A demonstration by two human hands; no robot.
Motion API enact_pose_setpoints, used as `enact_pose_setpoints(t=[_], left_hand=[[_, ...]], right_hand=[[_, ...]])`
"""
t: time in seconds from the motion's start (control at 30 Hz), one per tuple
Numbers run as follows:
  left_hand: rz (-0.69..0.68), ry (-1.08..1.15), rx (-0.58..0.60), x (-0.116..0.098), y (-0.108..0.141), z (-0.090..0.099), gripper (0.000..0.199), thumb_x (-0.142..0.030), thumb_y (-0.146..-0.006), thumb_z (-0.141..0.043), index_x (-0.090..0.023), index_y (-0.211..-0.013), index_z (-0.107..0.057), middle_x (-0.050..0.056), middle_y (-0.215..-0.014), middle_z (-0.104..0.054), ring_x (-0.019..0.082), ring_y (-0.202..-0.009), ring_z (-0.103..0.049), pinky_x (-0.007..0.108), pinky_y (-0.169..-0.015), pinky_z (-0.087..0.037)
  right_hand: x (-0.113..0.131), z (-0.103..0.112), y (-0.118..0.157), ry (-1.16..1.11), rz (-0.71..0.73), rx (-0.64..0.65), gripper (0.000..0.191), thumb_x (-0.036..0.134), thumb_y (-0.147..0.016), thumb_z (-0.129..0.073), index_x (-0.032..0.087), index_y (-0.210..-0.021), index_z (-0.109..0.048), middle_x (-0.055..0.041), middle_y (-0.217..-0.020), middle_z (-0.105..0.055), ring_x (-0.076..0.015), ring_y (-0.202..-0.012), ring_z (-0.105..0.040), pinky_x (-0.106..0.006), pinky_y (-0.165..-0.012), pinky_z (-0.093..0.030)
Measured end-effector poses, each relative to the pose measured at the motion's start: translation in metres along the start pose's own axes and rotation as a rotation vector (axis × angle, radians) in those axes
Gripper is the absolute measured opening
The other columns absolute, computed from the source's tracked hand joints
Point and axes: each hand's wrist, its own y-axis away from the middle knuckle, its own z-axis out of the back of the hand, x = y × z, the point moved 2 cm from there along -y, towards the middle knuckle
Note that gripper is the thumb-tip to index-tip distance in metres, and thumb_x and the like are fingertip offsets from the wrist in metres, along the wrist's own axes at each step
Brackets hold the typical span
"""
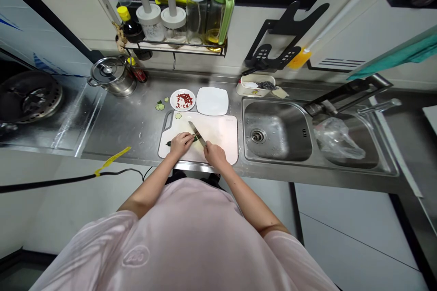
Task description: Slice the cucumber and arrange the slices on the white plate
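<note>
In the middle of the frame, the cucumber (168,144) lies on the lower left part of the white cutting board (223,138). The fingers of the left hand (181,144) are closed over it, and the fingers of the right hand (215,153) are wrapped around the handle of the knife (196,133). The blade points to the upper left and is very near the left fingertips (this is, I think, the most serious danger). If the cucumber rolls because it is round and perhaps wet, the edge could slip onto a finger; whether the fingertips are curled inward, I cannot tell. The board could also slide, since its lower side is close to the front edge of the steel surface (116,132). Above the board, the round plate (172,101) with red pieces (186,97) stands close to its upper edge, so a wide movement of the knife tip might push it and spill them.
</note>
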Motion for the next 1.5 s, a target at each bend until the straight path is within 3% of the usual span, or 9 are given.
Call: enact_pose_setpoints(t=[0.4, 0.9, 1.5], left_hand=[[-0.025, -0.044, -0.006, -0.002, 0.002, 0.0, 0.026, -0.032, -0.091, -0.048, -0.026, -0.104, -0.07, 0.006, -0.101, -0.066, 0.017, -0.092, -0.059, 0.03, -0.08, -0.046], [-0.034, -0.068, -0.006, -0.003, 0.003, 0.0, 0.026, -0.034, -0.092, -0.047, -0.027, -0.101, -0.07, 0.005, -0.101, -0.066, 0.017, -0.091, -0.058, 0.03, -0.078, -0.045], [-0.027, -0.052, 0.003, -0.003, 0.002, -0.001, 0.026, -0.033, -0.092, -0.047, -0.027, -0.102, -0.07, 0.005, -0.102, -0.067, 0.017, -0.092, -0.058, 0.03, -0.079, -0.045]], right_hand=[[-0.002, -0.007, 0.0, 0.012, 0.039, -0.014, 0.023, 0.024, -0.096, -0.031, 0.019, -0.11, -0.049, -0.009, -0.091, -0.067, -0.0224, -0.084, -0.063, -0.028, -0.068, -0.039], [-0.019, -0.006, 0.024, 0.03, 0.037, 0.102, 0.024, 0.023, -0.095, -0.035, 0.019, -0.112, -0.052, -0.01, -0.096, -0.067, -0.022, -0.087, -0.063, -0.027, -0.068, -0.038], [0.003, -0.001, -0.01, -0.01, 0.065, 0.03, 0.026, 0.019, -0.095, -0.032, 0.016, -0.112, -0.052, -0.0123, -0.097, -0.066, -0.0227, -0.09, -0.063, -0.028, -0.073, -0.042]])
